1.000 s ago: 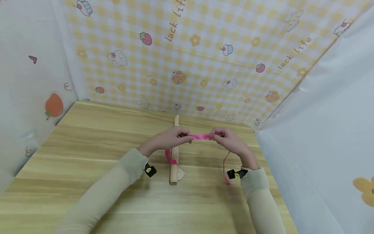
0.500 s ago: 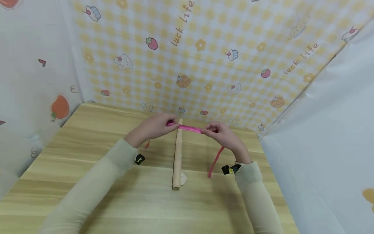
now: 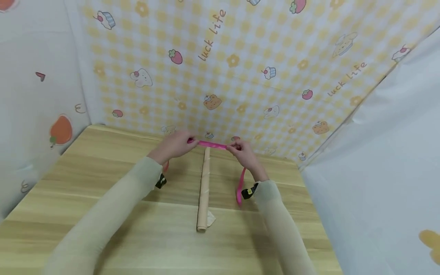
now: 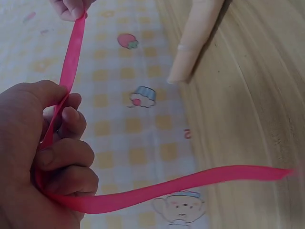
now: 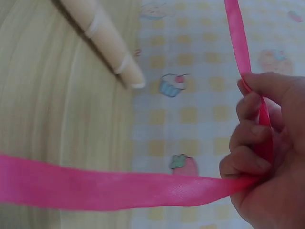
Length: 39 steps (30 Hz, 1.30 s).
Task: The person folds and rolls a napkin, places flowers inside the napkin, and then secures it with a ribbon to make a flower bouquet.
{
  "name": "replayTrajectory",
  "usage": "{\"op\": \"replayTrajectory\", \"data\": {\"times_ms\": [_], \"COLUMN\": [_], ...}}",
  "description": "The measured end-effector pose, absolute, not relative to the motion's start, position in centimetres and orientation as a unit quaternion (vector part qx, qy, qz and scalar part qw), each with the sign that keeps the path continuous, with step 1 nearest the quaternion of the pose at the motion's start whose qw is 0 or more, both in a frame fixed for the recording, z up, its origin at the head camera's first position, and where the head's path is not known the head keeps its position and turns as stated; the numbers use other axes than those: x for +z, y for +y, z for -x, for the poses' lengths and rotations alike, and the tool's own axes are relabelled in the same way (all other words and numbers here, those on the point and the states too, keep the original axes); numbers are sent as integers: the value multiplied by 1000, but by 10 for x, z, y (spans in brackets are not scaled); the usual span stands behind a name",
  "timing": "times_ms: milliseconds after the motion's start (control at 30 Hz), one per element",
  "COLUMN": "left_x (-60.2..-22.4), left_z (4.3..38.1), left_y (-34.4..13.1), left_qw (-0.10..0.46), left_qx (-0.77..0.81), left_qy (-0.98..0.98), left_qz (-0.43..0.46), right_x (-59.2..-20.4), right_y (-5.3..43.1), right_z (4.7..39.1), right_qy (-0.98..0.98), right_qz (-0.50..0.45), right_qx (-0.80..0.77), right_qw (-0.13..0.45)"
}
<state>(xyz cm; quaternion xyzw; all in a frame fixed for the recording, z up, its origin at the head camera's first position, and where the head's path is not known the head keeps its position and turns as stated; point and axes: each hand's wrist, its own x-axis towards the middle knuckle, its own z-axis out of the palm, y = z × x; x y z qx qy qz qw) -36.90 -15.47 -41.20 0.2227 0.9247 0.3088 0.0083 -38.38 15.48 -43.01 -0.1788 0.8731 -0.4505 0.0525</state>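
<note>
A pink ribbon (image 3: 213,145) is stretched between both hands above the far end of a beige rolled-up tube (image 3: 204,191) on the table. My left hand (image 3: 177,144) pinches it between thumb and index finger; the other fingers curl round it in the left wrist view, and a loose tail (image 4: 190,183) trails from the palm. With its thumb and curled fingers, my right hand (image 3: 243,153) grips the ribbon's other side. From that palm hangs a second tail (image 5: 119,191), down toward the table in the head view. The roll lies lengthwise, its near end showing an open spiral.
A small whitish scrap (image 3: 211,218) sticks out beside the roll's near end. The wooden table (image 3: 154,236) meets a yellow checked cloth wall (image 3: 154,95) at the back. White sheets (image 3: 371,172) close off both sides.
Both hands have moved left and farther back with the ribbon held between them. One second ago a ribbon part lay across the roll; now it is off it, hanging from the hands.
</note>
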Motion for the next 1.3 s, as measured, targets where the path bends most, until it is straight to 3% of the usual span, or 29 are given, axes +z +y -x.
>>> {"op": "replayTrajectory", "data": {"times_ms": [633, 967, 1300], "left_x": [-494, -523, -516], "left_z": [435, 449, 447], "left_y": [-130, -122, -128], "left_qw": [126, 106, 141], "left_qx": [367, 362, 339], "left_qy": [918, 925, 928], "left_qz": [-86, -45, -66], "right_x": [-502, -530, -530], "right_y": [123, 108, 121], "right_z": [445, 453, 450], "right_qy": [920, 920, 904], "right_qz": [47, 32, 41], "right_qx": [-390, -391, -418], "right_qw": [0, 3, 77]}}
